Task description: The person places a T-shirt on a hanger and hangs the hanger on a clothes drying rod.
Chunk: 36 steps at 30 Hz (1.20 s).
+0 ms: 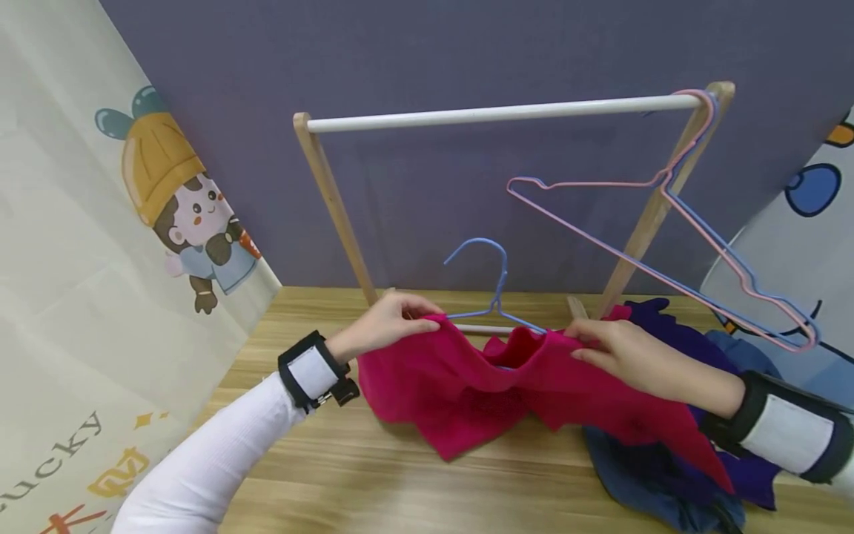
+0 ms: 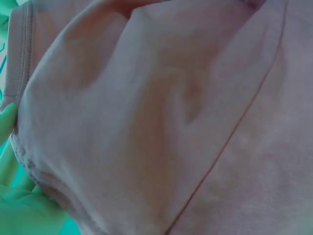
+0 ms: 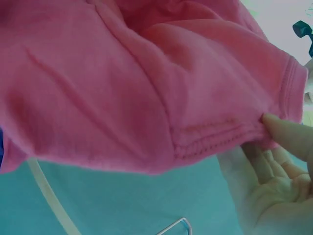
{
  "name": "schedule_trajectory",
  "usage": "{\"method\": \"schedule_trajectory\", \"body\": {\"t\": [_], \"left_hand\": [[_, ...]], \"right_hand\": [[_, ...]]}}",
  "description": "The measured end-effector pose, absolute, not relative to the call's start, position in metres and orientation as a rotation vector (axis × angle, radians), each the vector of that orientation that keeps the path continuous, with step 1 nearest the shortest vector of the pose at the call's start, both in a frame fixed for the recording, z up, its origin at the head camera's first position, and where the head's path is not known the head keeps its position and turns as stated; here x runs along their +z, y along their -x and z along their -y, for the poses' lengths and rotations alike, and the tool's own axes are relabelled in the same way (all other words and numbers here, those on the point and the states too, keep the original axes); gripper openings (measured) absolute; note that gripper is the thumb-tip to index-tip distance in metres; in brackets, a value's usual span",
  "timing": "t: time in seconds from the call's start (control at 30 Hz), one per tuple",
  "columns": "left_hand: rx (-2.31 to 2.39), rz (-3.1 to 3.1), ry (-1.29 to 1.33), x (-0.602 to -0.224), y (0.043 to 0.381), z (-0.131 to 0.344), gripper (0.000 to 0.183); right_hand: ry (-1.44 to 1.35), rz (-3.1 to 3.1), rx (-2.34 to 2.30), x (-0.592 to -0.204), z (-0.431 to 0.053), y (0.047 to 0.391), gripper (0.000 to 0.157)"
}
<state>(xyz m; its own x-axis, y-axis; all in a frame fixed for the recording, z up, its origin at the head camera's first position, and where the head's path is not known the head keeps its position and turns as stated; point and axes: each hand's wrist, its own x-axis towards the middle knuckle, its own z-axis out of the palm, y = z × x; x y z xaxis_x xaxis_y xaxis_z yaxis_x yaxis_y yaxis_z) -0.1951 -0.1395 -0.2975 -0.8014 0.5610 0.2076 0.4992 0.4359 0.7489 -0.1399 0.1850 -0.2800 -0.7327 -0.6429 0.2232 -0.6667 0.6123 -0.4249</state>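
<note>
A magenta shirt (image 1: 460, 386) hangs spread between both hands over the wooden table. At its left shoulder the left hand (image 1: 394, 320) pinches the cloth near the neckline. The right hand (image 1: 630, 360) pinches the other shoulder, thumb on the fabric, as the right wrist view also shows with the hand (image 3: 286, 188) at a stitched edge. Out of the neck opening rises a blue wire hanger (image 1: 499, 285), its hook upright and pointing left; its lower part is hidden inside the shirt. In the left wrist view the shirt (image 2: 146, 122) fills most of the picture.
Behind the hands stands a wooden rack with a white rail (image 1: 500, 114). A pink hanger (image 1: 587, 184) and a blue one overlap at the rail's right end. Dark purple clothing (image 1: 674, 334) and blue denim (image 1: 627, 475) lie heaped at the right, partly beneath the shirt.
</note>
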Motion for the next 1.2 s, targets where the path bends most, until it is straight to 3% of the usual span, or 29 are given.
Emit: {"method": "schedule_trajectory", "body": {"t": [0.27,0.63,1.2], "left_hand": [[1.244,-2.657,-1.033,-0.297,0.196,0.145,0.015],[1.178,-2.826,-1.109,-0.299,0.199,0.141,0.011],[1.282,-3.021,-0.989,-0.281,0.22,0.15,0.015]], "right_hand": [[-1.269,2.878,0.918,-0.279,-0.189,0.14,0.009],[-1.805,2.935,1.632,-0.291,-0.183,0.132,0.017],[-1.65,2.758,2.137,-0.289,-0.135,0.119,0.014]]}}
